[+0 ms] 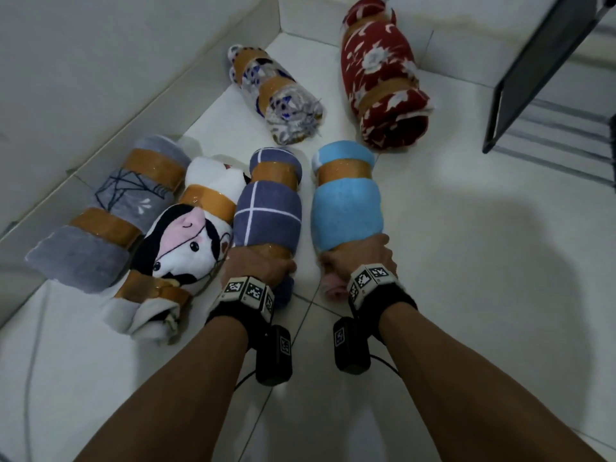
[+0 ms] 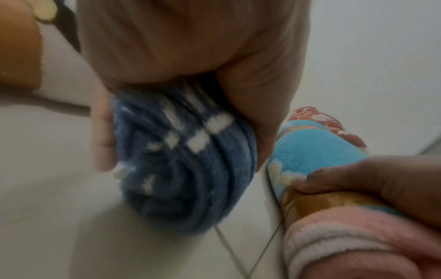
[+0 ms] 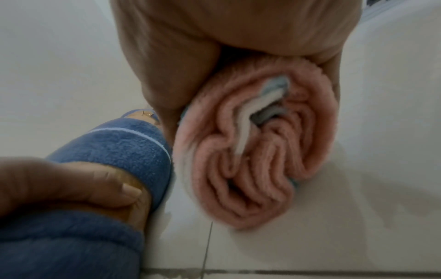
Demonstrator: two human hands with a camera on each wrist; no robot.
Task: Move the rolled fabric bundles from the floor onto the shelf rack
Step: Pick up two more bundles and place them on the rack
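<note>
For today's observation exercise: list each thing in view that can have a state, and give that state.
Left hand: grips the checked roll.
Right hand: grips the blue roll.
Checked roll: taped, held at its near end.
Blue roll: taped, held at its near end.
Grey roll, cow roll, floral roll, red roll: taped, lying on the floor.

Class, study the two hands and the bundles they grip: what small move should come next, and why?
Probably a lift of both bundles together. The left hand grips the taped near end of the navy checked bundle, and the right hand grips the light blue bundle the same way. Both bundles seem to lie on the floor, and the shelf rack stands to the right.
</note>
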